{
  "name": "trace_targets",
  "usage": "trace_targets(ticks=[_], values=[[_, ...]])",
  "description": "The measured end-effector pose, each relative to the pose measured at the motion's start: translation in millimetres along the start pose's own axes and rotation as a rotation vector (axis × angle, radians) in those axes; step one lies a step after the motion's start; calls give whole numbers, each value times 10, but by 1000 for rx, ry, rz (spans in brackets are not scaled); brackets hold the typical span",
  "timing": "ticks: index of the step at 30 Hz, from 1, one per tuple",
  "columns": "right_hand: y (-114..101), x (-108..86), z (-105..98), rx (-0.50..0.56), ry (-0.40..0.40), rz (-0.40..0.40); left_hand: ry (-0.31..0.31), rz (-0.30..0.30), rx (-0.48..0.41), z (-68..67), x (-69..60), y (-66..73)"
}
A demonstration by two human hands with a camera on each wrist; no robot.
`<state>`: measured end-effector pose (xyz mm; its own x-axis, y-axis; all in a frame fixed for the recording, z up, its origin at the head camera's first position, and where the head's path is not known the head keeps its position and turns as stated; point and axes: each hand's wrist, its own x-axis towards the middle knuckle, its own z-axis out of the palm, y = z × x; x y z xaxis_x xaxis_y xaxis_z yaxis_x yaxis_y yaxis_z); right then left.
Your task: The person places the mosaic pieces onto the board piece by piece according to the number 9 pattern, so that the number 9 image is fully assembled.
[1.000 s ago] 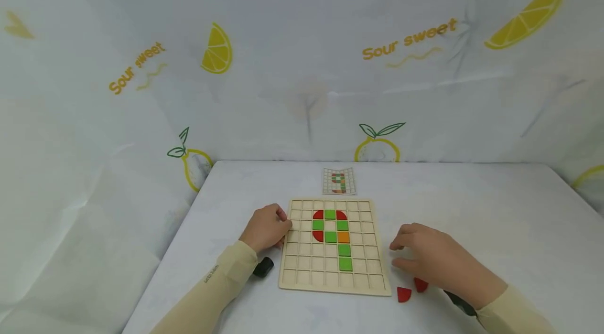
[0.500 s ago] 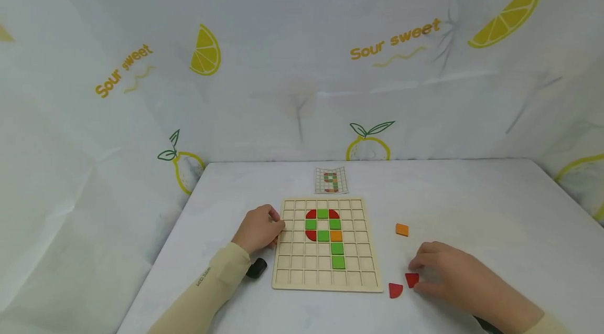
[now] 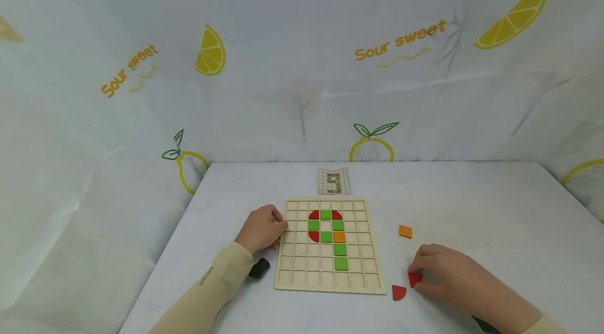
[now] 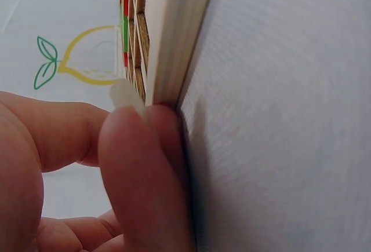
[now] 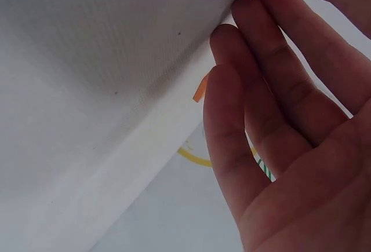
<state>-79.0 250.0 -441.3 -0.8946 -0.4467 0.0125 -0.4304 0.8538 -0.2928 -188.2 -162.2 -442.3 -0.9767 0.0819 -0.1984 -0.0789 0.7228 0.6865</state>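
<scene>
A wooden grid board lies flat, with green, red and orange tiles set in its cells in the shape of a 9. My left hand holds the board's left edge between thumb and fingers; the left wrist view shows the thumb against the board's side. To the right of the board, my right hand pinches a red tile on the table, partly covered by the fingers. Beside it lies a red quarter-round tile. An orange square tile sits farther back.
Behind the board lies a small paper card printed with a similar 9 on a grid. The white table ends at a fabric backdrop with lemon prints. A black object shows under the left wrist.
My right hand has moved right and nearer, from beside the board to the red tile, uncovering the orange tile. The left hand stays on the board's edge. The head view shifts slightly.
</scene>
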Motion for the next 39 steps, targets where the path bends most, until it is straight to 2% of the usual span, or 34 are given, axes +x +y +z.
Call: trace_targets(ticks=[12, 21, 27, 33, 39], values=[[-52, 152, -56, -5, -43, 21, 14, 13, 9, -20, -7, -5], [-227, 321, -141, -7, -16, -29, 10, -14, 4, -23, -2, 7], [-421, 488, -160, -4, -54, -18, 9, -17, -1, -14, 6, 17], [-601, 635, -120, 3, -45, -97, 10, -9, 0, -1, 9, 19], [-811, 795, -68, 10, -72, -166, 11, 0, -1, -1, 16, 6]])
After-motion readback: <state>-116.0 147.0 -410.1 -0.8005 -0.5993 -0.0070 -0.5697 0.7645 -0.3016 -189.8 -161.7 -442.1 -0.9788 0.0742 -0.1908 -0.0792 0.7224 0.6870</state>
